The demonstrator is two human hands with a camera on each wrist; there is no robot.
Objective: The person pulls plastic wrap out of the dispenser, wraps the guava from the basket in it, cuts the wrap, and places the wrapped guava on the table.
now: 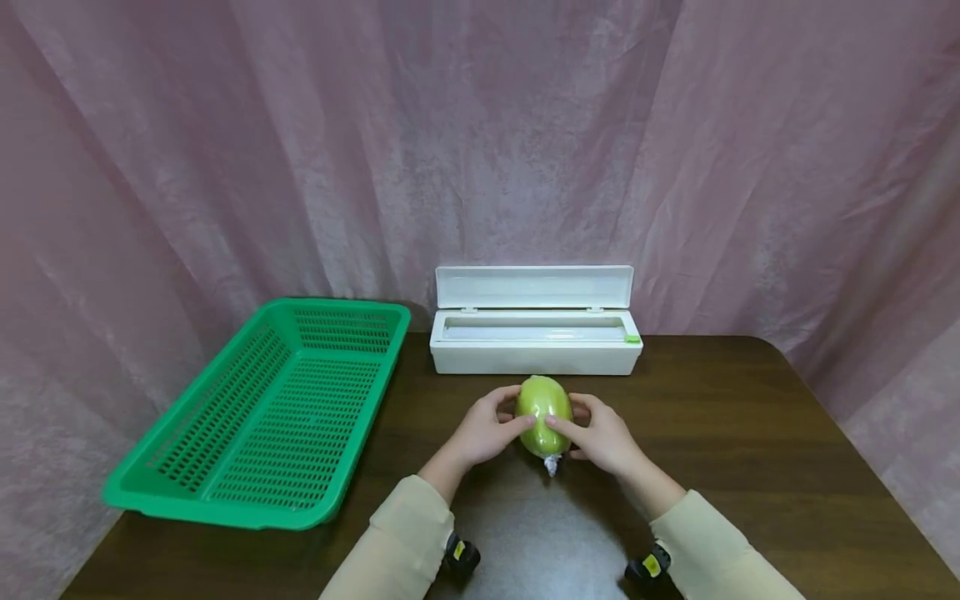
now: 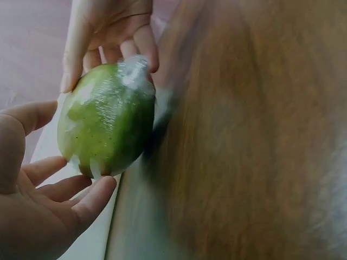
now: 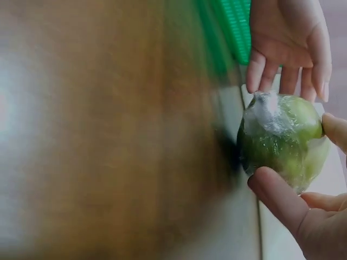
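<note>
An oval yellow-green fruit [image 1: 544, 402], wrapped in clear cling film, is held between both hands near the middle of the table. The film gathers into a twisted tail [image 1: 551, 465] pointing toward the person. My left hand [image 1: 483, 429] holds the fruit's left side, thumb on top and fingers around the side. From the right, my right hand [image 1: 606, 435] grips it the same way. Up close in the left wrist view, the fruit [image 2: 103, 130] has small dark specks under shiny film. Crumpled film [image 3: 268, 111] bunches at one end in the right wrist view.
Behind the fruit stands a white cling film dispenser [image 1: 534, 360] with its lid [image 1: 534, 287] raised and a small green slider [image 1: 632, 339] at its right end. A green perforated basket [image 1: 300, 425] sits on the left of the brown table [image 1: 720, 433]. Pink curtains [image 1: 525, 133] hang behind.
</note>
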